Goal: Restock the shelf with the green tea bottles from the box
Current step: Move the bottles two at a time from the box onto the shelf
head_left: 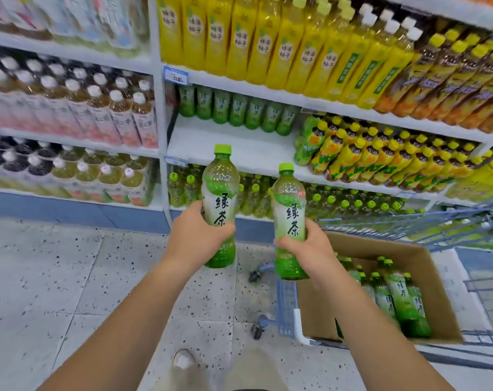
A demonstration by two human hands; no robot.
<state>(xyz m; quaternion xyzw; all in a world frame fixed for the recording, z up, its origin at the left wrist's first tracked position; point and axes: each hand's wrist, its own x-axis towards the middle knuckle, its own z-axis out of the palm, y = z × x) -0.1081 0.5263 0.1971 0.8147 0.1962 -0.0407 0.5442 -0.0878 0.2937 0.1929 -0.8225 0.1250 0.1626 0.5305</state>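
Near me the box [426,266] on the cart [287,303] holds several green tea bottles [395,300], maybe five or six, as the blur hides the count, so much work is left. My left grip [203,230] is wrapped around the first bottle [219,193] and my right grip [304,244] around the second bottle [289,210], both upright, side by side. Beyond them the shelf [234,145] has one back row [239,108] and a bare front.

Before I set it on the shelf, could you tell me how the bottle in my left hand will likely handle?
The bottle in the left hand looks full nearly to the top, so it is probably heavy for its size. Tall and narrow, it may tip if nudged on the shelf. Its glossy wrap could be slippery.
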